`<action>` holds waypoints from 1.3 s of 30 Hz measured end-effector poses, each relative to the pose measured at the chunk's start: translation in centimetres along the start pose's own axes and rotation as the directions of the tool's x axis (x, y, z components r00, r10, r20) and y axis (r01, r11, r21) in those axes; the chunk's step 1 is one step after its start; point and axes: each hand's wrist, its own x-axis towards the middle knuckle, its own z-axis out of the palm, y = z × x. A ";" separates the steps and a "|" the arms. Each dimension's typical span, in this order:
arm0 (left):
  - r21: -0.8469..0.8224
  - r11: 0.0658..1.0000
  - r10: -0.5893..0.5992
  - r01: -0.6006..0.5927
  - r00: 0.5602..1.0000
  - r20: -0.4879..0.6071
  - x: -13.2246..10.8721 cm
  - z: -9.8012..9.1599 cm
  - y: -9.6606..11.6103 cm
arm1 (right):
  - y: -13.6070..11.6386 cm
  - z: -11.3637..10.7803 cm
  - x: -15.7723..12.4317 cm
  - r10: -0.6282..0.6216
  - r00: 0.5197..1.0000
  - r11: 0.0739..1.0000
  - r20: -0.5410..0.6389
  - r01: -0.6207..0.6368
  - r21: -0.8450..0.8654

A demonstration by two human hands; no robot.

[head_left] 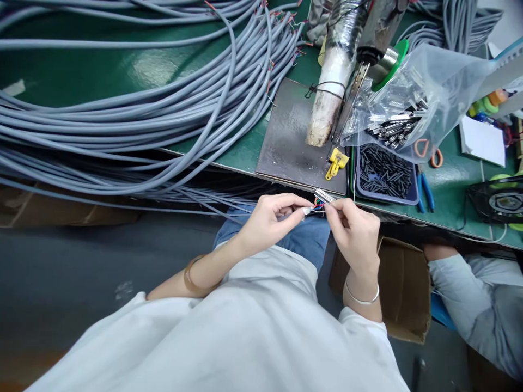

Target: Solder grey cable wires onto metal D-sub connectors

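Close together in front of the bench edge, both hands work above my lap. My left hand [274,218] pinches a cable near its stripped end, where thin coloured wires [317,204] fan out. These wires lead to a silvery multi-pin connector [324,196], which the thumb and fingers of my right hand [349,224] grip at its near side. The fingertips hide part of the connector and the wire joints. Just beyond stands a dark board [286,136] with a yellow clip [337,163] and a soldering iron [350,103] whose tip points down at the clip.
Bundled grey cables [163,125] cover the left bench. A blue bin [384,174] of small black tubes, a plastic bag [441,98] of metal connectors, a solder spool [390,65], pliers [425,190] and orange-handled scissors [436,158] are at right. Another person's sleeve [466,299] shows beside a cardboard box [402,288].
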 end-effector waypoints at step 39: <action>0.005 0.999 -0.031 0.032 0.988 -0.152 2.6 1.6 -0.3 | 1.2 1.1 0.5 0.425 0.904 0.767 0.035 -0.381 0.517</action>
